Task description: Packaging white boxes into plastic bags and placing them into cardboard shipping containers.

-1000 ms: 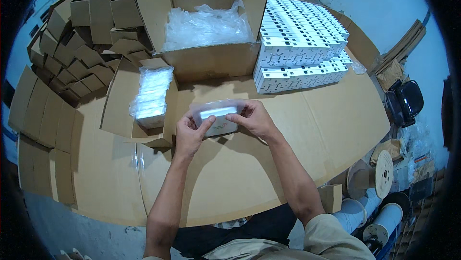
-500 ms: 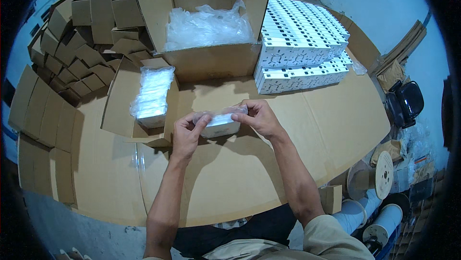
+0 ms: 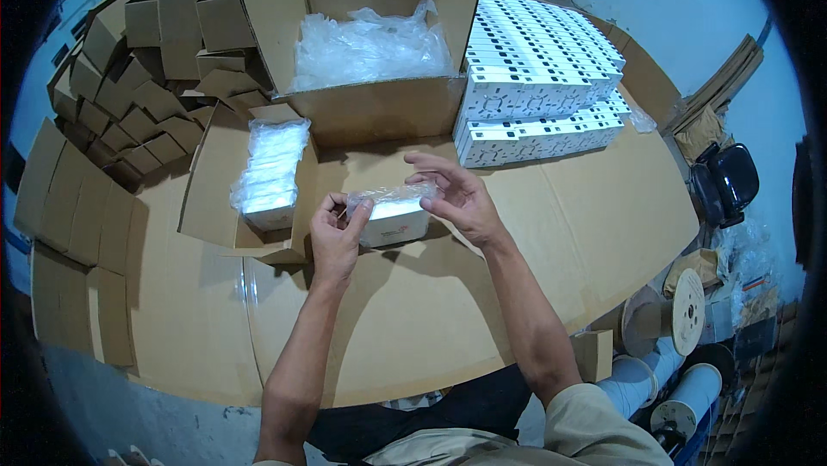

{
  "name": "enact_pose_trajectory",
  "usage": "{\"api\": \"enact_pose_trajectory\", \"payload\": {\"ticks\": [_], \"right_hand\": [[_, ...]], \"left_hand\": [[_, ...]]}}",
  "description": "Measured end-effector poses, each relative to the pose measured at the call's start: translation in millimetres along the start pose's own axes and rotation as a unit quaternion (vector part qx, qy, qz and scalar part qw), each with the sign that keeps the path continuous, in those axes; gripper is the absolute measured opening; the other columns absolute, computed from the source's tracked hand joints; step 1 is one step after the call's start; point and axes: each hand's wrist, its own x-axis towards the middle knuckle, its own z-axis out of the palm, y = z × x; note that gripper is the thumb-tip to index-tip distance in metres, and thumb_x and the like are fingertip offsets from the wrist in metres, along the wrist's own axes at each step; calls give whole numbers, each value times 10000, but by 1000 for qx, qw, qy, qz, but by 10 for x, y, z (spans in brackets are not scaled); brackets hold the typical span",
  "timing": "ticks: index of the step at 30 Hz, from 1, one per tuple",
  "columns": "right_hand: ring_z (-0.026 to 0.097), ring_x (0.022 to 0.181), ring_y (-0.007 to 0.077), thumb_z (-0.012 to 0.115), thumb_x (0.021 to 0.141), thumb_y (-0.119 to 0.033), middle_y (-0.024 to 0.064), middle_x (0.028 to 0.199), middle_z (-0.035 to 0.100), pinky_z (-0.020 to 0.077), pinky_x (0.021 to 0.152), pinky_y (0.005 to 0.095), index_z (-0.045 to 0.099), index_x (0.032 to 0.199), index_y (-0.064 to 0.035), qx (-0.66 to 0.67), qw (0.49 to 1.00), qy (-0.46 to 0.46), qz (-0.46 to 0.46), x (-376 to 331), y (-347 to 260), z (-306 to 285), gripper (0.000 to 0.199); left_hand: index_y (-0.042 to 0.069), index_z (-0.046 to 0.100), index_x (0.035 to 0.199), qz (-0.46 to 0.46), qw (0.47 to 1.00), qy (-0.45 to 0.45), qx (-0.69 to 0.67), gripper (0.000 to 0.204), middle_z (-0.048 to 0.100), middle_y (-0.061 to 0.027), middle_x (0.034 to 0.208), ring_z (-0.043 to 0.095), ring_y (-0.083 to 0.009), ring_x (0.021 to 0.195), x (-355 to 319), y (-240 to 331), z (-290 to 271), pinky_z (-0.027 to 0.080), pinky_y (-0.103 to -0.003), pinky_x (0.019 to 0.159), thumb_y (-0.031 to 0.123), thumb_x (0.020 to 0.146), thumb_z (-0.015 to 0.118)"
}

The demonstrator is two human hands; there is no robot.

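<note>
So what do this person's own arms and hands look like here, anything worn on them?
Both forearms are bare from wrist to elbow. The left hand and right hand wear no gloves, and no rings or watch show. A light khaki short sleeve covers the right upper arm.

The far wall of the large open brown cardboard box (image 3: 379, 104) at twelve o'clock runs off the top edge, and crumpled clear plastic film (image 3: 370, 48) hides whatever lies beneath it. Glare washes out the clear-wrapped bundle of white pieces (image 3: 271, 164) in the small open carton at ten o'clock, so single pieces cannot be counted. The left hand (image 3: 334, 238) covers the left end of the small white box in clear wrap (image 3: 392, 218); its printed mark is too small to make out. At four o'clock the pale cable spools (image 3: 680, 328) sink into the dark rim. Both forearms leave the bottom edge.
</note>
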Motion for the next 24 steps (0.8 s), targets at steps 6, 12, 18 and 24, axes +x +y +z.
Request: {"api": "enact_pose_trajectory", "payload": {"ticks": [6, 12, 18, 24], "right_hand": [[590, 1179, 199, 757, 828, -26, 105, 1341, 614, 504, 978, 343, 788, 1064, -89, -265, 952, -146, -58, -9, -36, -170, 246], [629, 928, 125, 776, 834, -69, 76, 1247, 674, 538, 767, 281, 775, 1120, -98, -291, 948, -121, 45, -21, -35, -129, 288], [535, 653, 60, 784, 849, -98, 16, 995, 721, 433, 500, 237, 755, 1153, -70, -285, 952, -90, 69, -35, -48, -54, 307], [586, 716, 76, 791, 849, -105, 36, 942, 734, 481, 580, 245, 745, 1157, -47, -285, 947, -67, 134, -27, -28, -117, 317]], "left_hand": [[37, 595, 963, -6, 1000, 9, 1, 193, 649, -13, 889, 588, -53, 787, -16, 29, 8, 470, -216, 708, 147, 923, 748], [10, 574, 1070, -17, 1000, -13, 3, 220, 650, -51, 1000, 603, -98, 920, -15, 57, 2, 486, -249, 843, 81, 927, 725], [-1, 514, 1159, 57, 998, 14, 37, 379, 582, -79, 1111, 586, -112, 1015, -39, 85, 40, 514, -253, 858, 59, 883, 767], [38, 556, 1169, 333, 875, 73, 344, 389, 607, -86, 1131, 579, -242, 1063, -130, 282, 101, 460, -358, 947, 15, 843, 765]]}}
